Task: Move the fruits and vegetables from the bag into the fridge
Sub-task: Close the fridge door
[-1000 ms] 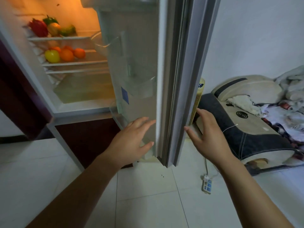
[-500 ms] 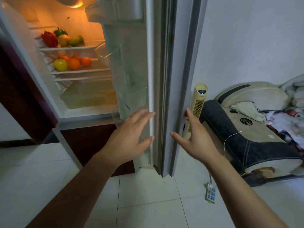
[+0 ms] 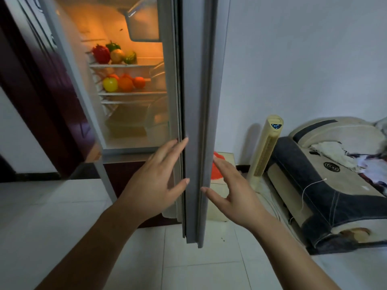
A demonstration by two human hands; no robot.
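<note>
Now the door (image 3: 194,122) stood edge-on, swung further shut than half a second before, hiding more of the fridge (image 3: 109,24) interior. Left hand (image 3: 155,181) and right hand (image 3: 236,195) flanked its edge, both flat, gripping nothing. Fruit (image 3: 123,82) sat on two lit shelves (image 3: 125,93). A fan (image 3: 268,147) showed whole beyond the door.

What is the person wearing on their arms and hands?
Nothing that shows. The left forearm and right forearm are bare, with no sleeves in view. The left hand and right hand have no gloves, rings, watch or bracelet.
</note>
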